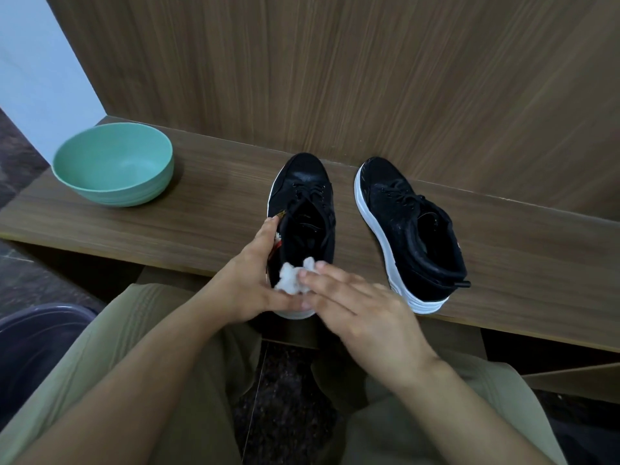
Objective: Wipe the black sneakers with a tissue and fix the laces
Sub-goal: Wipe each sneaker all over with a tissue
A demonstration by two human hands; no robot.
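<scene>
Two black fabric sneakers with white rubber soles stood side by side on a brown wood-grain shelf (188, 226), toes pointing toward the wooden wall panel (335, 72) behind. The left-hand sneaker (307, 196) sat at the shelf's near edge, its heel end between the person's two hands; the right-hand sneaker (407, 226) stood just beside it, apart from both hands, with its black laces (401, 194) loosely crossed and one lace end trailing past the heel.

The left hand (248, 280) cupped the outer side of the nearer sneaker's heel, fingers curved along the black fabric and the thumb lying across the white sole at the back, so the shoe was held steady in that grasp. The right hand (355, 307) lay over the heel from the other side with its fingers stretched out nearly straight, pressing a crumpled white tissue (293, 278) against the back of the collar. The tissue sat under the right fingertips (310, 275) and just beside the left palm, bunched between the two hands.

Well apart to the left on the shelf stood a round mint-green bowl (114, 162). Olive-green trousers (161, 347) covered the person's knees below.
</scene>
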